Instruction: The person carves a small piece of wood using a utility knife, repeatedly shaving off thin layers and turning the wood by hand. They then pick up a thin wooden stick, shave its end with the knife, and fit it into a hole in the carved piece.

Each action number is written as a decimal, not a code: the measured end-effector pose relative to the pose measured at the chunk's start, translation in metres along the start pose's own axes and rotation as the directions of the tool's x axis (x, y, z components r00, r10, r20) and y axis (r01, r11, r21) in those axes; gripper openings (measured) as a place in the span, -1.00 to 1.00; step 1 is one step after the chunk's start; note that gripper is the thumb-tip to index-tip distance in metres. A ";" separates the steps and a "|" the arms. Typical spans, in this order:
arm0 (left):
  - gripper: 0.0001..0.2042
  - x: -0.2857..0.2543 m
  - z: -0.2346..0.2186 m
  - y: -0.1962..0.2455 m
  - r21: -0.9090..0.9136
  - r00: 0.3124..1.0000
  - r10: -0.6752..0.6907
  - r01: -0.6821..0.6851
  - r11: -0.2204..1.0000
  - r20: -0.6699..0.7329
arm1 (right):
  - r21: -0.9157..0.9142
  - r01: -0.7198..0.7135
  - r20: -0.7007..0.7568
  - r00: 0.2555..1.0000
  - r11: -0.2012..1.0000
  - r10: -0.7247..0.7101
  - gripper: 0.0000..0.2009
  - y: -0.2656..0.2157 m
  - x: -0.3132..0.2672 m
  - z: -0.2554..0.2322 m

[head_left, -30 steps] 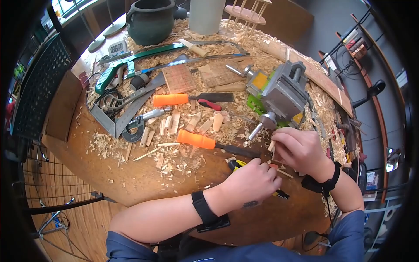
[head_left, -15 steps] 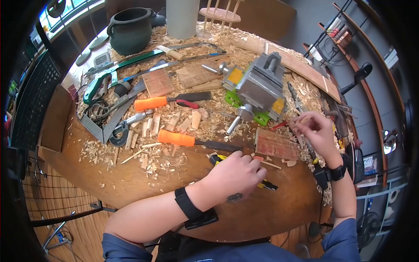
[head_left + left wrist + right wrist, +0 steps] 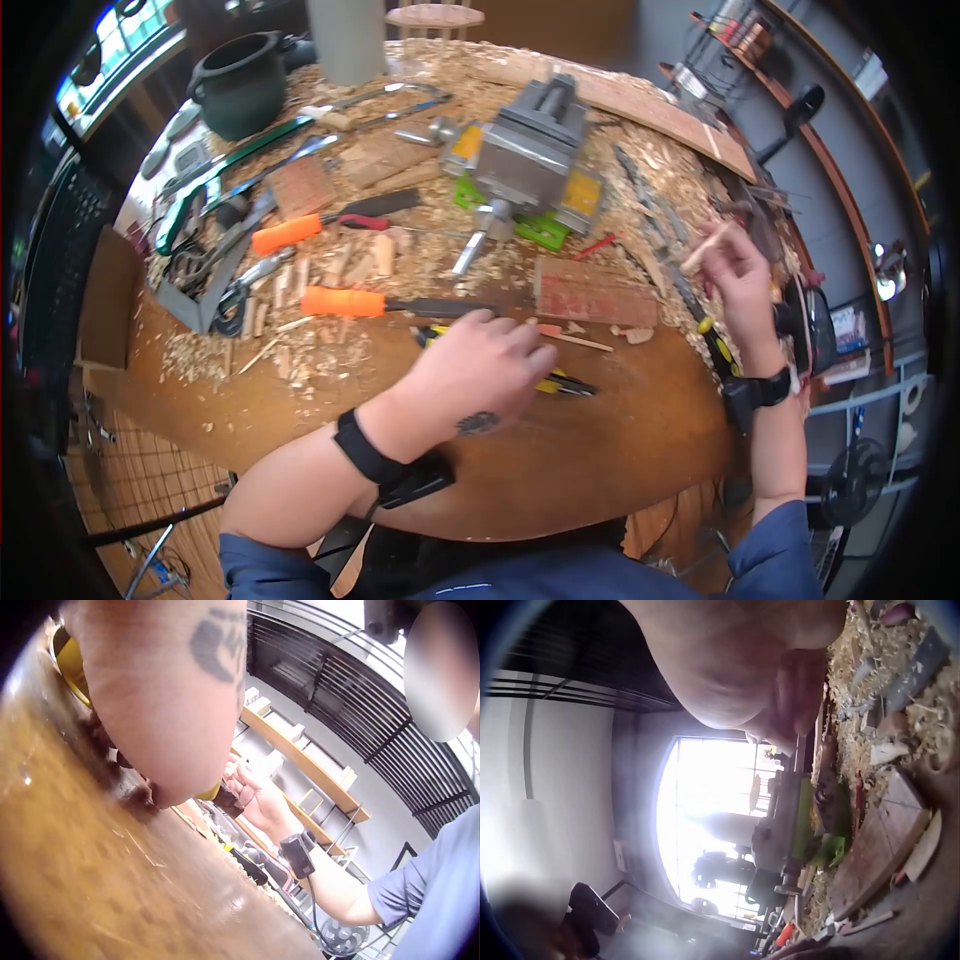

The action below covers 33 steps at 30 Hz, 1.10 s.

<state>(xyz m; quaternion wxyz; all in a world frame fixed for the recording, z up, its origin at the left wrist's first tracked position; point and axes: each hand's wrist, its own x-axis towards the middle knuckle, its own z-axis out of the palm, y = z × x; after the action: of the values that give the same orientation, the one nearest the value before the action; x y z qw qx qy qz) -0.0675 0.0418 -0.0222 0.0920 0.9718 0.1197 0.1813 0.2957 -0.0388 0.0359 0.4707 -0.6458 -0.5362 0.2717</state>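
My right hand (image 3: 742, 280) is raised over the wood shavings at the table's right side and pinches a small pale wood piece (image 3: 706, 248) between thumb and fingers. My left hand (image 3: 480, 370) grips a yellow-and-black tool (image 3: 568, 384) low over the table near its front edge. In the left wrist view, yellow parts of the tool (image 3: 71, 666) show on both sides of that hand, while its middle is hidden. Just beyond the left hand lie a reddish wood board (image 3: 597, 291) and a thin wood stick (image 3: 583, 342). The right wrist view hides the pinched piece behind the hand.
A grey vise (image 3: 530, 150) stands at the back middle. Orange-handled chisels (image 3: 343, 302) lie to the left among chips. Further left are a green-handled saw (image 3: 185, 215) and a dark pot (image 3: 238, 88). A long plank (image 3: 660, 120) runs along the far right.
My right hand has moved from beside the vise handle out to the right, carrying the wood piece. The left hand stays on the yellow-and-black tool. The head view has swung right.
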 end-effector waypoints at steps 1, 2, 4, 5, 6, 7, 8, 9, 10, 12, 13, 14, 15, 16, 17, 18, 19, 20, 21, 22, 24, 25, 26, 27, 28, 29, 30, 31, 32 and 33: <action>-0.71 0.001 -0.001 -0.002 -0.021 1.000 -0.010 0.010 1.000 -0.016 | 0.078 0.010 0.043 0.999 0.997 -0.014 -0.60 0.002 -0.007 0.007; -0.65 0.002 -0.006 -0.003 -0.046 1.000 -0.009 0.008 0.999 -0.019 | 0.117 -0.033 0.125 0.992 0.993 0.018 -0.57 -0.001 -0.014 0.013; -0.61 0.002 -0.005 -0.004 -0.074 0.998 -0.021 0.017 0.997 -0.060 | 0.219 -0.153 0.230 0.968 0.964 0.101 -0.43 -0.012 -0.028 0.025; -0.56 0.002 -0.006 -0.005 -0.087 0.994 -0.051 0.042 0.995 -0.097 | 0.220 -0.158 0.222 0.969 0.963 0.108 -0.43 -0.014 -0.034 0.033; -0.58 0.004 -0.008 -0.005 -0.123 0.992 -0.067 0.053 0.991 -0.111 | 0.284 -0.163 0.255 0.963 0.945 0.089 -0.43 -0.014 -0.041 0.041; -0.58 0.004 -0.010 -0.005 -0.125 0.992 -0.065 0.051 0.991 -0.106 | 0.347 -0.167 0.288 0.955 0.923 0.064 -0.43 -0.013 -0.045 0.048; -0.63 0.004 -0.013 -0.004 -0.127 0.988 -0.097 0.083 0.988 -0.116 | 0.350 -0.169 0.285 0.956 0.921 0.067 -0.43 -0.010 -0.049 0.052; -0.69 0.004 -0.015 -0.003 -0.128 0.984 -0.130 0.114 0.985 -0.124 | 0.398 -0.199 0.316 0.946 0.896 0.070 -0.46 -0.005 -0.052 0.056; -0.72 0.005 -0.015 -0.001 -0.118 0.976 -0.146 0.128 0.985 -0.161 | 0.445 -0.231 0.347 0.935 0.866 0.071 -0.49 -0.001 -0.055 0.060; -0.71 0.008 -0.022 -0.001 -0.103 0.974 -0.129 0.111 0.988 -0.185 | 0.471 -0.235 0.353 0.934 0.850 0.062 -0.52 0.005 -0.060 0.069; -0.69 0.010 -0.024 0.000 -0.092 0.971 -0.108 0.090 0.992 -0.215 | 0.491 -0.237 0.356 0.933 0.838 0.055 -0.54 0.008 -0.064 0.073; -0.68 0.012 -0.025 0.002 -0.080 0.969 -0.102 0.086 0.993 -0.225 | 0.509 -0.263 0.375 0.925 0.820 0.064 -0.64 0.012 -0.069 0.075; -0.68 0.013 -0.021 0.003 -0.088 0.972 -0.097 0.079 0.993 -0.214 | 0.513 -0.270 0.367 0.927 0.815 0.076 -0.64 0.012 -0.074 0.077; -0.68 0.013 -0.018 0.004 -0.086 0.962 -0.129 0.111 0.990 -0.241 | 0.475 -0.247 0.380 0.923 0.845 0.056 -0.66 0.010 -0.077 0.077; -0.68 0.013 -0.016 0.004 -0.082 0.950 -0.161 0.144 0.986 -0.267 | 0.439 -0.220 0.395 0.918 0.871 0.033 -0.69 0.010 -0.079 0.077; -0.64 0.013 -0.014 0.003 -0.074 0.953 -0.151 0.136 0.988 -0.263 | 0.447 -0.200 0.395 0.919 0.872 0.008 -0.73 0.012 -0.081 0.078; -0.64 0.013 -0.014 0.005 -0.074 0.958 -0.145 0.131 0.989 -0.247 | 0.458 -0.205 0.387 0.922 0.865 0.014 -0.73 0.014 -0.082 0.078; -0.63 0.013 -0.014 0.008 -0.089 0.964 -0.165 0.150 0.985 -0.210 | 0.460 -0.206 0.396 0.918 0.864 0.008 -0.72 0.015 -0.080 0.079; -0.62 0.014 -0.015 0.010 -0.101 0.968 -0.183 0.167 0.981 -0.174 | 0.461 -0.204 0.403 0.915 0.864 0.001 -0.72 0.015 -0.079 0.079; -0.62 0.015 -0.015 0.011 -0.097 0.972 -0.170 0.156 0.983 -0.164 | 0.435 -0.203 0.392 0.920 0.877 0.018 -0.70 0.015 -0.081 0.080; -0.59 0.016 -0.015 0.011 -0.099 0.977 -0.097 0.080 0.992 -0.188 | 0.449 -0.221 0.387 0.921 0.866 0.035 -0.71 0.012 -0.079 0.079; -0.59 0.015 -0.015 0.013 -0.096 0.979 -0.089 0.073 0.993 -0.183 | 0.455 -0.243 0.394 0.918 0.857 0.052 -0.72 0.010 -0.079 0.079; -0.59 0.015 -0.017 0.014 -0.093 0.981 -0.081 0.065 0.994 -0.178 | 0.460 -0.239 0.388 0.920 0.855 0.049 -0.72 0.010 -0.079 0.079; -0.59 0.014 -0.018 0.015 -0.091 0.982 -0.074 0.059 0.994 -0.172 | 0.445 -0.249 0.389 0.919 0.860 0.065 -0.71 0.009 -0.079 0.080; -0.59 0.015 -0.019 0.016 -0.086 0.983 -0.067 0.053 0.995 -0.171 | 0.429 -0.257 0.391 0.917 0.866 0.079 -0.71 0.008 -0.078 0.079; -0.61 0.016 -0.020 0.016 -0.074 0.986 -0.057 0.046 0.996 -0.157 | 0.432 -0.252 0.387 0.919 0.866 0.074 -0.71 0.009 -0.079 0.080; -0.63 0.016 -0.020 0.015 -0.063 0.989 -0.048 0.040 0.997 -0.143 | 0.432 -0.222 0.362 0.930 0.874 0.057 -0.72 0.010 -0.080 0.081; -0.63 0.016 -0.020 0.015 -0.060 0.989 -0.045 0.037 0.998 -0.142 | 0.430 -0.194 0.338 0.940 0.882 0.041 -0.72 0.011 -0.081 0.083; -0.65 0.016 -0.020 0.015 -0.039 0.990 -0.023 0.018 0.999 -0.141 | 0.432 -0.192 0.338 0.940 0.881 0.039 -0.72 0.011 -0.082 0.083; -0.67 0.016 -0.020 0.015 -0.017 0.990 -0.003 0.000 1.000 -0.140 | 0.422 -0.195 0.326 0.944 0.885 0.052 -0.72 0.011 -0.082 0.083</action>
<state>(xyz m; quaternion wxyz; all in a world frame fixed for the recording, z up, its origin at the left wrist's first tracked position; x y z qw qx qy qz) -0.0574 0.0347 0.0049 0.0916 0.9558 0.1251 0.2498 0.2071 -0.0901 -0.0207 0.4997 -0.5028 -0.4827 0.5143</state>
